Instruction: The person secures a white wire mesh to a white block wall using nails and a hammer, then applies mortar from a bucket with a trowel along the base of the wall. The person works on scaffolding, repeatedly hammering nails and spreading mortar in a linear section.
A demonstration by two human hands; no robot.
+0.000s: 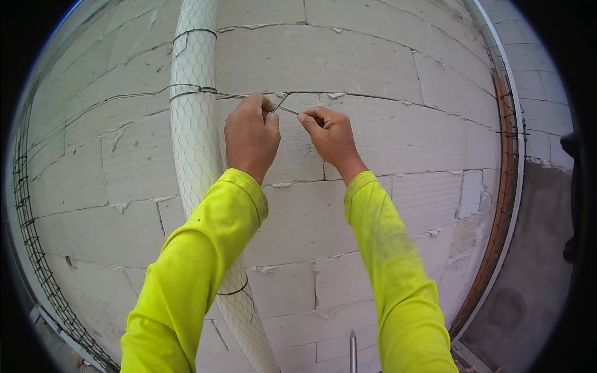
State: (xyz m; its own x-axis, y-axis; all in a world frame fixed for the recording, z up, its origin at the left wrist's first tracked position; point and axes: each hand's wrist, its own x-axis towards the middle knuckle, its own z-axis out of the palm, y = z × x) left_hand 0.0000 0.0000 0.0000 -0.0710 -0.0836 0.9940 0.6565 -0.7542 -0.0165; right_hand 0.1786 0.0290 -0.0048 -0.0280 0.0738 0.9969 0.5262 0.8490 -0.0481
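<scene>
A white pipe (198,133) wrapped in hexagonal wire mesh runs up the block wall. Thin dark tie wire (227,95) loops round it and stretches right to my hands. Just right of the pipe, my left hand (252,138) is closed, thumb against fingers, pinching the wire. My right hand (331,138), also closed, grips a wire end a short way to the right. Between the two hands, a short dark piece (281,102) slants up beside the wire; whether it is a nail or bent wire I cannot tell.
Pale blocks with rough mortar joints form the wall (348,59). More wires (93,107) run left to a rebar cage (28,217). At the right stand a reddish-brown upright strip (507,186) and a pale edge. A pointed metal rod (353,354) rises between my forearms.
</scene>
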